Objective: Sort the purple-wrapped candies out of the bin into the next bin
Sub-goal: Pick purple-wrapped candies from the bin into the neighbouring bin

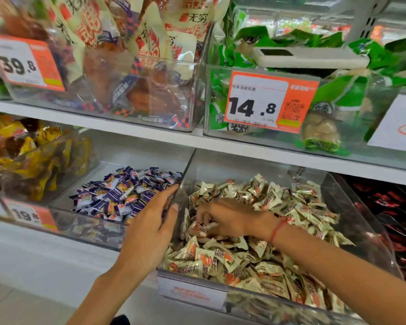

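Landmark: the clear plastic bin of cream-and-orange wrapped candies (352, 207), standing on the lower white shelf (244, 150); every place below is being given relative to it.
Purple-wrapped candies: a heap of small purple-and-white wrapped candies (124, 192) is being held in the neighbouring clear plastic bin (63, 207), just left of the landmark bin, the two bins touching along a shared wall. Whether any purple pieces are lying among the cream ones cannot be told.
Left hand: the left hand (150, 228) is being held over the dividing wall at the landmark bin's left edge, fingers straight and close together, fingertips reaching toward the purple heap; nothing is being gripped by it.
Right hand: the right hand (223, 219) is being pushed down into the cream candies in the left part of the landmark bin, fingers curled among the wrappers. Whether a piece is being pinched cannot be told, since the fingertips are blurred and buried. A thin red string bracelet (277, 229) is being worn on its wrist.
Above the landmark: a clear bin of green packets is being marked by an orange-and-white price tag reading 14.8 (271, 102).
Far left of the landmark: yellow-wrapped snack packets (31, 156) are being kept in another clear bin.
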`<action>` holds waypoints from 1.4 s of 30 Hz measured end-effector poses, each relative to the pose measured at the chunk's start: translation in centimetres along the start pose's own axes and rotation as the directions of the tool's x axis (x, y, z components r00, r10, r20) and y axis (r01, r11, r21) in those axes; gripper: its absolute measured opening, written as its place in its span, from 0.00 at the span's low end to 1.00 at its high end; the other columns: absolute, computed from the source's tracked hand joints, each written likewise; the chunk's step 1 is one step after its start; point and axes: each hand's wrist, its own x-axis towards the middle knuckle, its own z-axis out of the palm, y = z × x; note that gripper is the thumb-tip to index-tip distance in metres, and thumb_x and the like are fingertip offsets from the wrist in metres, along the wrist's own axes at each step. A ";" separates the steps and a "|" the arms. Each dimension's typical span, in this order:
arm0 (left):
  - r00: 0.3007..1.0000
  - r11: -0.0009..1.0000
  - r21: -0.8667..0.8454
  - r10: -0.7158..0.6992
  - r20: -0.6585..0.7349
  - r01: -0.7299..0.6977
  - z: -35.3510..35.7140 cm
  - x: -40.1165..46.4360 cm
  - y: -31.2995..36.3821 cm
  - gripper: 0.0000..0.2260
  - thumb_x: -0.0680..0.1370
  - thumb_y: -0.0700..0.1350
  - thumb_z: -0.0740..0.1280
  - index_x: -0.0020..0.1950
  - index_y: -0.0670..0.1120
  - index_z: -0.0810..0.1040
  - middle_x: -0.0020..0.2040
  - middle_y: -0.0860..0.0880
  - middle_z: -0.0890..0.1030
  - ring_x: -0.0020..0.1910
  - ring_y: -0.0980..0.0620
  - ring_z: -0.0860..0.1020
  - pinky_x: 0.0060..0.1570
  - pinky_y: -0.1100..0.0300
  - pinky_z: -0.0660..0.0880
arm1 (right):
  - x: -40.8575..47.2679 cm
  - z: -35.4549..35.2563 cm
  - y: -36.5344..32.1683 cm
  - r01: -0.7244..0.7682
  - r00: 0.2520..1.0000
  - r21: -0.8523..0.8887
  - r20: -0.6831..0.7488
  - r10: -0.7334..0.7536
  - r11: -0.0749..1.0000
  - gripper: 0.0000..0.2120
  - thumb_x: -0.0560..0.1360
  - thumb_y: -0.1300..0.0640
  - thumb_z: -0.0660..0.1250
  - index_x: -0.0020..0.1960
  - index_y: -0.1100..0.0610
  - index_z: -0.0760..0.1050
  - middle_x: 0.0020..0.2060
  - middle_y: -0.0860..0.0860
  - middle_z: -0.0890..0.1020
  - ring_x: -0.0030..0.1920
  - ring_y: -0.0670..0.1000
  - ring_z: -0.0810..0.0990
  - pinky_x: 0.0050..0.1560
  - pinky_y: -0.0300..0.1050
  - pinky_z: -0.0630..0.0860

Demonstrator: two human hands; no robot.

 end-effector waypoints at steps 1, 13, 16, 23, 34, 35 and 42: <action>1.000 1.000 0.000 0.000 0.001 0.000 0.0 0.1 0.0 0.19 0.81 0.47 0.58 0.72 0.57 0.65 0.62 0.63 0.70 0.58 0.64 0.69 0.57 0.66 0.65 | -0.3 0.2 0.1 -0.001 1.000 0.006 -0.015 0.001 1.000 0.20 0.76 0.55 0.69 0.66 0.50 0.71 0.55 0.48 0.79 0.48 0.44 0.72 0.54 0.40 0.71; 1.000 0.999 0.034 0.009 0.019 -0.010 -0.1 0.0 0.0 0.19 0.82 0.47 0.56 0.74 0.55 0.63 0.68 0.57 0.71 0.59 0.62 0.71 0.57 0.67 0.66 | -1.0 -0.6 -0.6 -0.087 0.978 0.199 -0.170 0.122 0.976 0.08 0.77 0.55 0.67 0.55 0.49 0.72 0.47 0.45 0.80 0.42 0.46 0.81 0.42 0.41 0.80; 1.000 0.999 0.054 0.007 0.028 -0.009 -0.2 0.0 0.1 0.19 0.82 0.49 0.55 0.74 0.56 0.62 0.69 0.56 0.71 0.62 0.56 0.74 0.59 0.61 0.70 | -2.5 -2.9 0.6 -0.244 0.855 0.024 -0.467 0.227 0.969 0.08 0.78 0.59 0.65 0.55 0.50 0.73 0.45 0.47 0.81 0.44 0.46 0.82 0.35 0.37 0.77; 1.000 0.998 0.063 0.005 0.030 -0.007 -0.3 -0.1 0.2 0.20 0.82 0.49 0.55 0.74 0.56 0.61 0.70 0.57 0.70 0.65 0.56 0.72 0.60 0.61 0.68 | -1.6 -1.5 -1.1 0.059 0.946 -0.095 -0.311 -0.086 0.994 0.12 0.75 0.55 0.70 0.57 0.44 0.79 0.52 0.41 0.78 0.57 0.43 0.72 0.61 0.41 0.70; 0.994 0.996 0.026 0.091 -0.055 -0.089 -0.2 0.0 -0.7 0.17 0.81 0.57 0.56 0.70 0.58 0.68 0.66 0.62 0.71 0.63 0.63 0.70 0.59 0.63 0.69 | 1.7 0.5 0.0 0.058 0.994 -0.058 -0.089 -0.063 0.997 0.11 0.74 0.50 0.70 0.55 0.50 0.77 0.55 0.47 0.77 0.57 0.47 0.72 0.60 0.47 0.72; 0.991 0.993 0.040 0.110 -0.075 -0.107 -0.2 0.0 -0.7 0.19 0.80 0.61 0.54 0.69 0.60 0.68 0.66 0.63 0.71 0.64 0.64 0.69 0.60 0.63 0.68 | 0.8 0.1 0.1 0.021 0.992 0.091 -0.127 -0.010 0.996 0.10 0.74 0.50 0.70 0.54 0.50 0.76 0.54 0.47 0.78 0.56 0.45 0.74 0.58 0.45 0.72; 0.985 0.980 -0.168 0.082 -0.150 -0.108 1.0 0.5 1.7 0.12 0.78 0.63 0.59 0.56 0.62 0.76 0.51 0.66 0.77 0.55 0.66 0.74 0.52 0.69 0.72 | -4.0 -3.9 -4.9 0.292 0.881 0.748 -0.453 0.138 0.596 0.11 0.68 0.65 0.75 0.48 0.55 0.81 0.40 0.51 0.85 0.41 0.47 0.82 0.50 0.38 0.79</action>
